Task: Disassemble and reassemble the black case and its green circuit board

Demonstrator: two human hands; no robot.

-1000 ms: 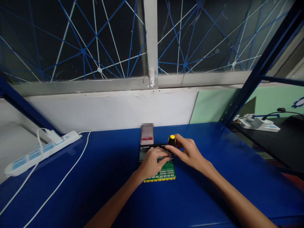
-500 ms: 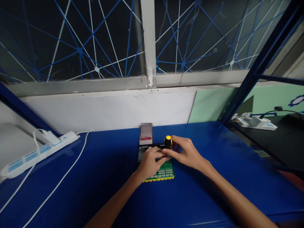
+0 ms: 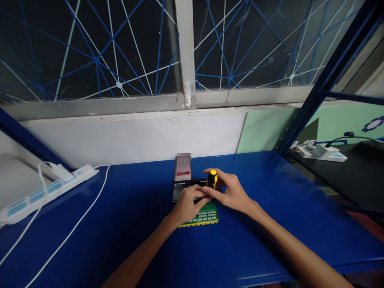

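Note:
A green circuit board (image 3: 204, 217) with a yellow front edge lies on the blue table (image 3: 120, 224), joined to a dark display part behind it. My left hand (image 3: 186, 204) rests curled on the board and pinches the thin shaft of a screwdriver near its tip. My right hand (image 3: 229, 192) is wrapped round the screwdriver's black handle with a yellow cap (image 3: 213, 177), held nearly upright over the board's back edge. A small pink-and-red box (image 3: 183, 168) stands just behind the board.
A white power strip (image 3: 45, 192) with a plugged adapter lies at the far left, its white cable (image 3: 75, 228) trailing across the table. A white wall and netted window rise behind. A dark desk with white devices (image 3: 321, 151) stands to the right past a blue frame post.
The screwdriver handle has shifted slightly left and stands more upright in my right hand. My left hand stays on the board. The view has drifted a little.

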